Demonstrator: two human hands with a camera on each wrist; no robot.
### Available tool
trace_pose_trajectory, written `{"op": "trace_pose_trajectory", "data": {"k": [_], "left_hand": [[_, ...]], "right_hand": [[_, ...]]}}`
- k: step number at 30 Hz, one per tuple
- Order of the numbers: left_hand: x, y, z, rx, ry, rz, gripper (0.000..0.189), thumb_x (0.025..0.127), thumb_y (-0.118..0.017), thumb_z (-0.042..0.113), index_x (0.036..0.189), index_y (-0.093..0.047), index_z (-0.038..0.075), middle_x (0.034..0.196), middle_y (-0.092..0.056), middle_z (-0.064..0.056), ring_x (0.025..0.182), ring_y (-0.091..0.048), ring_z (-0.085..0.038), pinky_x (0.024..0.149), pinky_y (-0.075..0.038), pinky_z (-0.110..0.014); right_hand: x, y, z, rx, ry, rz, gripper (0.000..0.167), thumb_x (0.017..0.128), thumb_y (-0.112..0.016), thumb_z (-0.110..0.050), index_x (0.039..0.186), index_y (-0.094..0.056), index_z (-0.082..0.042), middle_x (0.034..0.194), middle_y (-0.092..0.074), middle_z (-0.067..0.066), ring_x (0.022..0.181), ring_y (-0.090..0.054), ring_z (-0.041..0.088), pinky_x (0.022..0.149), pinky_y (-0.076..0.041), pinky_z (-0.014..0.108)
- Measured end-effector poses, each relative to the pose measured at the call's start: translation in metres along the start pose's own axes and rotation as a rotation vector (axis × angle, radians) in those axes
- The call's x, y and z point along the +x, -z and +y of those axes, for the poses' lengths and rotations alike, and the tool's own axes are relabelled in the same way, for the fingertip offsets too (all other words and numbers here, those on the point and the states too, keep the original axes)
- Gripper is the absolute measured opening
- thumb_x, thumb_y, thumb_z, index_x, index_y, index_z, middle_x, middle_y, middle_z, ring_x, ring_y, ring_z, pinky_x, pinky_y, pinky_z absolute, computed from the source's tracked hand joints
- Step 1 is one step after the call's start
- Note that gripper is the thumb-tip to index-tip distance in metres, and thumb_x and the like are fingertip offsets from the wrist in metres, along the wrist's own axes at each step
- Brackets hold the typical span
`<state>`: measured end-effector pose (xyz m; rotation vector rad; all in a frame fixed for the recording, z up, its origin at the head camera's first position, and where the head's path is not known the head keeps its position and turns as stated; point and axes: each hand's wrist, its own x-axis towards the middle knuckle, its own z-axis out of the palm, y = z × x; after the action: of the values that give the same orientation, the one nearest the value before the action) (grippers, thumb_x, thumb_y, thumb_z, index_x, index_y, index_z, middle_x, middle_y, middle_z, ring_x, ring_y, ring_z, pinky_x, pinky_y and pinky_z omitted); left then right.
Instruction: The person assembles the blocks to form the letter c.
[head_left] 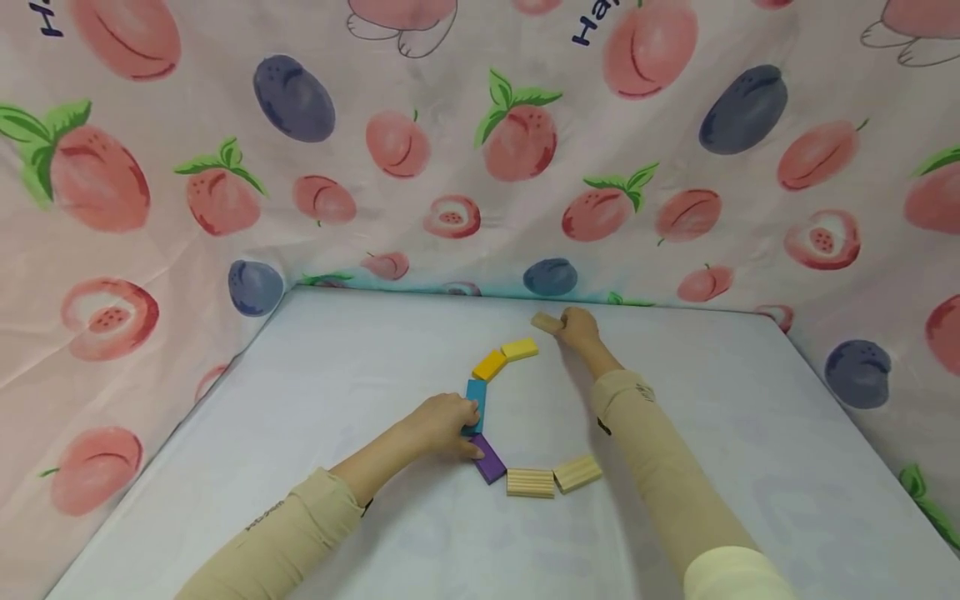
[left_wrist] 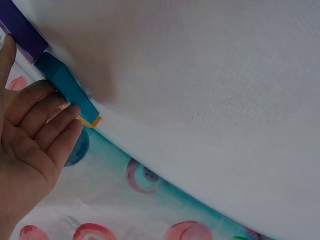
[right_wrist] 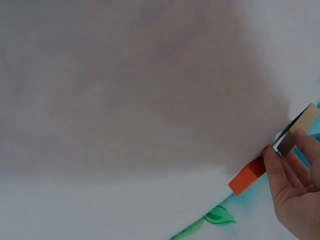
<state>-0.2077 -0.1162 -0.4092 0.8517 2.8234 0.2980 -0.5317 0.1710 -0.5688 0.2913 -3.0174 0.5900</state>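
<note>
My left hand (head_left: 446,423) rests at the left of a curved row of blocks. Its fingers touch the blue block (head_left: 476,393) and its thumb the purple block (head_left: 490,460). The left wrist view shows this left hand (left_wrist: 37,130) with loosely straight fingers along the blue block (left_wrist: 67,85). Farther back, my right hand (head_left: 581,329) pinches one end of a plain wooden block (head_left: 545,322). Right beside those fingers in the right wrist view is an orange-red block (right_wrist: 245,180), which the hand hides from the head view.
A yellow-orange block (head_left: 490,365) and a yellow block (head_left: 520,349) continue the row behind the blue one. In front lie a grooved wooden block (head_left: 530,483) and another plain one (head_left: 578,473). Fruit-patterned cloth (head_left: 450,167) rises behind the white table (head_left: 360,358).
</note>
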Motion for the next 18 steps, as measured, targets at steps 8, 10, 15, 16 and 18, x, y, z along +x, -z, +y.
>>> {"op": "trace_pose_trajectory", "data": {"k": [8, 10, 15, 16, 18], "left_hand": [[-0.001, 0.002, -0.001, -0.005, 0.007, 0.007, 0.051, 0.074, -0.078, 0.040, 0.059, -0.036, 0.016, 0.076, -0.059, -0.003, 0.064, -0.032, -0.009, 0.057, -0.023, -0.021], [-0.001, 0.002, -0.002, -0.006, 0.007, 0.002, 0.051, 0.074, -0.078, 0.041, 0.059, -0.036, 0.016, 0.072, -0.053, 0.000, 0.063, -0.031, -0.009, 0.057, -0.023, -0.021], [-0.002, 0.001, -0.001, 0.002, -0.013, 0.001, 0.047, 0.074, -0.078, 0.041, 0.060, -0.042, 0.015, 0.074, -0.057, -0.001, 0.062, -0.031, -0.009, 0.056, -0.023, -0.021], [-0.002, 0.001, -0.001, 0.005, -0.015, 0.002, 0.046, 0.074, -0.078, 0.042, 0.060, -0.043, 0.014, 0.075, -0.059, -0.002, 0.062, -0.031, -0.009, 0.056, -0.023, -0.021], [-0.002, 0.002, -0.001, 0.006, -0.015, 0.006, 0.045, 0.074, -0.077, 0.042, 0.061, -0.044, 0.014, 0.083, -0.065, -0.005, 0.063, -0.032, -0.009, 0.056, -0.023, -0.021]], "right_hand": [[-0.005, -0.002, 0.014, 0.083, 0.081, 0.044, 0.044, 0.088, -0.064, -0.033, 0.114, -0.063, 0.003, 0.105, -0.068, 0.019, 0.092, -0.064, 0.031, 0.075, -0.052, 0.040], [-0.013, 0.003, 0.010, 0.099, 0.138, 0.063, 0.046, 0.088, -0.064, -0.036, 0.110, -0.065, 0.004, 0.102, -0.068, 0.019, 0.089, -0.064, 0.030, 0.071, -0.052, 0.038], [-0.073, 0.062, -0.045, 0.123, 0.183, 0.076, 0.039, 0.088, -0.067, -0.027, 0.107, -0.066, 0.007, 0.105, -0.067, 0.023, 0.094, -0.064, 0.035, 0.077, -0.053, 0.040], [-0.089, 0.079, -0.060, 0.133, 0.162, 0.047, 0.037, 0.089, -0.065, -0.023, 0.110, -0.064, 0.007, 0.109, -0.066, 0.025, 0.099, -0.063, 0.037, 0.082, -0.053, 0.042], [-0.112, 0.106, -0.084, 0.134, 0.145, -0.013, 0.033, 0.090, -0.063, -0.010, 0.115, -0.060, 0.012, 0.115, -0.062, 0.029, 0.105, -0.059, 0.042, 0.088, -0.050, 0.048]]}}
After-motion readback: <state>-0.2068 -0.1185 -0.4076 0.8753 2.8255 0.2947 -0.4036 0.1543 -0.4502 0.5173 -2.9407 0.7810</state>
